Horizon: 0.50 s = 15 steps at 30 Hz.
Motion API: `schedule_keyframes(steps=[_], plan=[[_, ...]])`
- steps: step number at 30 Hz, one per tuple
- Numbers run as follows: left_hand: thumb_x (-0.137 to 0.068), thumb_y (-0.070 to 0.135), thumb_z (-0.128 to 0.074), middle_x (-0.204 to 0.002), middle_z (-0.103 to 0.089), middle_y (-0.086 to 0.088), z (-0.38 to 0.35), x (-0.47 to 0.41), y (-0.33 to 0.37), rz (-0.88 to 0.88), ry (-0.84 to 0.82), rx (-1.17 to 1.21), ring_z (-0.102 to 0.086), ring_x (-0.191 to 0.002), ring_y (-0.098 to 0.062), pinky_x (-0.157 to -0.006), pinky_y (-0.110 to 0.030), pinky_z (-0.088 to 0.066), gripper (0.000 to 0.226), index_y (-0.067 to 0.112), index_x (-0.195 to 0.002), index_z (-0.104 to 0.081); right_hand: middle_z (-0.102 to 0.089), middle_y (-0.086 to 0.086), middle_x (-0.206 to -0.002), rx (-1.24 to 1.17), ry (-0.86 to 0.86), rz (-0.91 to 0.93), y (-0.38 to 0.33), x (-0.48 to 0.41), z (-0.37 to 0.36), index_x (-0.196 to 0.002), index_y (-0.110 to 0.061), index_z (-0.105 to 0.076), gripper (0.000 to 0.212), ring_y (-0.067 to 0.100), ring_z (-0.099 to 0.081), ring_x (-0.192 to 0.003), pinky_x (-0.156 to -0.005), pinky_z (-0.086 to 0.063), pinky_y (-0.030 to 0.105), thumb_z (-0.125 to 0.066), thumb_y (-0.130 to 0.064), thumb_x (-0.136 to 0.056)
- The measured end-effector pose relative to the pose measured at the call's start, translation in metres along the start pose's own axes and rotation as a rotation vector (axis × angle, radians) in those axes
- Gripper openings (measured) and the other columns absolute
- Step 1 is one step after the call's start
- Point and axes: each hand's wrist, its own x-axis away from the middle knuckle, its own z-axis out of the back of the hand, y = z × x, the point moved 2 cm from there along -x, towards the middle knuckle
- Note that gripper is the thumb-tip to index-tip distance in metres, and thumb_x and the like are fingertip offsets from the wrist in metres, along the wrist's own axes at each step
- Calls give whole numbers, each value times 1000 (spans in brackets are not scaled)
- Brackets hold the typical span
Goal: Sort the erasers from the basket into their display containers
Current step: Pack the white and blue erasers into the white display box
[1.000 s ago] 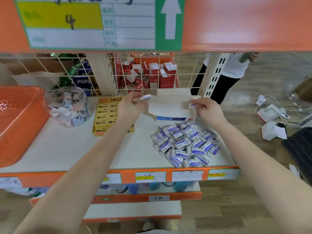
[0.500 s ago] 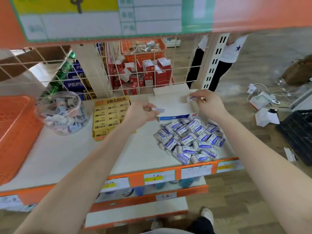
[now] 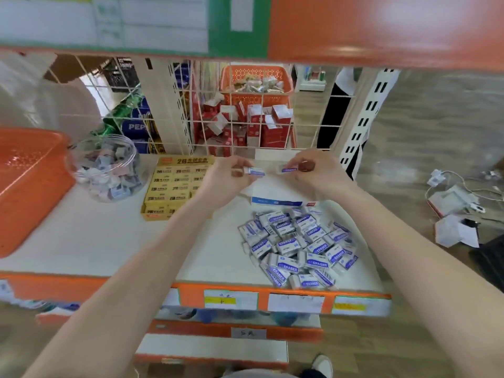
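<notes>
My left hand [image 3: 229, 175] pinches a small white-and-blue eraser [image 3: 256, 171] above the white display box [image 3: 272, 190]. My right hand [image 3: 313, 173] pinches a second eraser [image 3: 287, 169] just to its right. Both hands hover close together over the back of the box. A pile of several blue-labelled erasers [image 3: 297, 246] lies on the white shelf [image 3: 109, 241] in front of the box. The orange basket [image 3: 24, 186] sits at the shelf's left end.
A clear round tub [image 3: 109, 167] of small erasers and a yellow 2B eraser box [image 3: 174, 186] stand left of the hands. A wire grid [image 3: 218, 110] backs the shelf. An orange shelf edge [image 3: 354, 28] hangs overhead. Someone stands behind the rack at right.
My left hand rose and moved right with its eraser toward my right hand. The two hands now meet over the white box. The camera view dipped and shifted.
</notes>
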Motion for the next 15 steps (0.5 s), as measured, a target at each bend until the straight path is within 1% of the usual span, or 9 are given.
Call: schedule_keyframes(steps=[2, 4, 5, 6, 8, 10, 12, 13, 15], plan=[[-85, 30, -69, -98, -64, 6, -3, 2, 0, -12, 20, -21, -58, -90, -10, -63, -12, -40, 20, 24, -101, -58, -62, -12, -94, 8, -34, 16, -4, -6, -7, -94, -23, -70, 22, 7, -58, -93, -93, -44, 24, -62, -7, -82], [-85, 29, -68, -97, -66, 1, -3, 5, -2, -5, 55, -52, -57, -87, -11, -62, -12, -37, 19, 22, -102, -60, -62, -9, -96, 77, -51, 62, -10, -8, -14, -101, -17, -71, 21, 6, -55, -91, -90, -41, 21, -60, -9, -85], [-86, 29, -68, -94, -65, 1, -3, 6, -3, 6, 60, -67, -57, -85, -10, -61, -11, -36, 20, 21, -103, -61, -64, -8, -97, 123, -64, 84, -13, -10, -19, -101, -15, -71, 21, 8, -55, -91, -88, -40, 21, -58, -10, -85], [-86, 28, -68, -91, -64, 3, -4, 8, -5, 17, 52, -78, -57, -83, -10, -61, -10, -36, 21, 21, -104, -61, -67, -5, -99, 167, -80, 102, -13, -11, -23, -99, -16, -72, 23, 11, -57, -91, -86, -42, 23, -56, -10, -84], [-85, 25, -68, -84, -63, 5, -6, 11, -8, 26, 33, -87, -58, -81, -10, -61, -9, -37, 22, 20, -105, -61, -70, 0, -103, 243, -113, 105, -11, -12, -32, -100, -19, -74, 30, 18, -59, -96, -87, -46, 32, -53, -8, -83], [-85, 22, -68, -88, -66, -2, -6, 14, -11, 23, 42, -99, -59, -83, -14, -60, -6, -36, 21, 19, -105, -61, -70, 2, -107, 301, -121, 91, -9, -13, -37, -101, -19, -73, 30, 23, -58, -102, -90, -46, 36, -52, -7, -84], [-84, 21, -69, -92, -67, -3, -5, 16, -13, 28, 60, -102, -57, -83, -11, -56, -2, -34, 22, 19, -105, -61, -69, 3, -110, 328, -108, 95, -9, -12, -40, -103, -18, -73, 30, 24, -57, -105, -88, -44, 31, -51, -7, -85], [-84, 22, -69, -93, -66, -1, -5, 16, -13, 36, 64, -95, -56, -84, -10, -56, -2, -34, 23, 19, -105, -61, -68, 4, -111, 335, -98, 101, -10, -12, -41, -104, -17, -72, 30, 24, -57, -105, -85, -41, 28, -51, -6, -86], [-84, 22, -70, -93, -63, 3, -6, 17, -15, 54, 58, -72, -56, -87, -10, -60, -9, -36, 26, 18, -108, -61, -67, 7, -110, 346, -84, 114, -11, -11, -41, -105, -15, -72, 29, 25, -56, -104, -80, -37, 25, -51, -8, -87]])
